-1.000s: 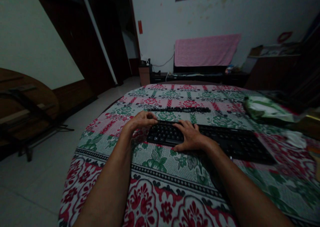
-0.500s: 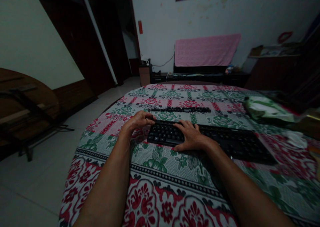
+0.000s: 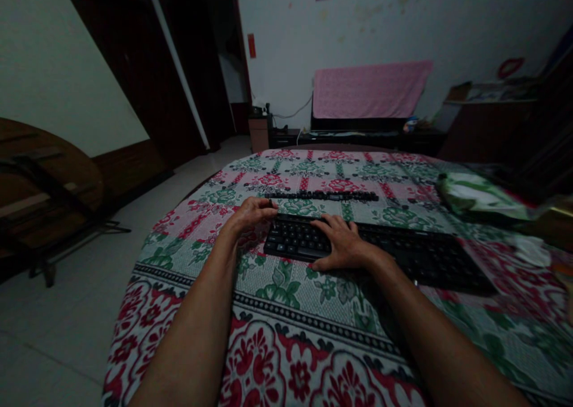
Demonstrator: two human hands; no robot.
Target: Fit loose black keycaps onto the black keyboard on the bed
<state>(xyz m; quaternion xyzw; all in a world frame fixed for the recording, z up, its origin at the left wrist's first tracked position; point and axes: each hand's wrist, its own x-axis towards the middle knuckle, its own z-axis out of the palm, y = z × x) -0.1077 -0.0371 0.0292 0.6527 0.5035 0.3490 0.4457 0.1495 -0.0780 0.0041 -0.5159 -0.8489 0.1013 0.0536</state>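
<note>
A black keyboard (image 3: 298,240) lies on the patterned tablecloth in front of me. My right hand (image 3: 342,243) grips it across its width, thumb at the near edge and fingers spread over the keys toward the far edge. At the keyboard's far left corner, my left hand (image 3: 251,214) has its fingers pinched together. A small black keycap (image 3: 270,203) shows between those fingertips, though its details are too dark to make out. Behind the keyboard runs a row of loose black keycaps (image 3: 322,196) on the cloth.
On the right of the table lie a green and white packet (image 3: 481,195) and a crumpled white tissue (image 3: 530,250). A folded round wooden table (image 3: 49,198) leans at the left wall. Beyond stands a low cabinet with a pink cloth (image 3: 371,91) above it.
The left fingertips have shifted very slightly upward at the keyboard's corner. My right hand and the keyboard stay in place.
</note>
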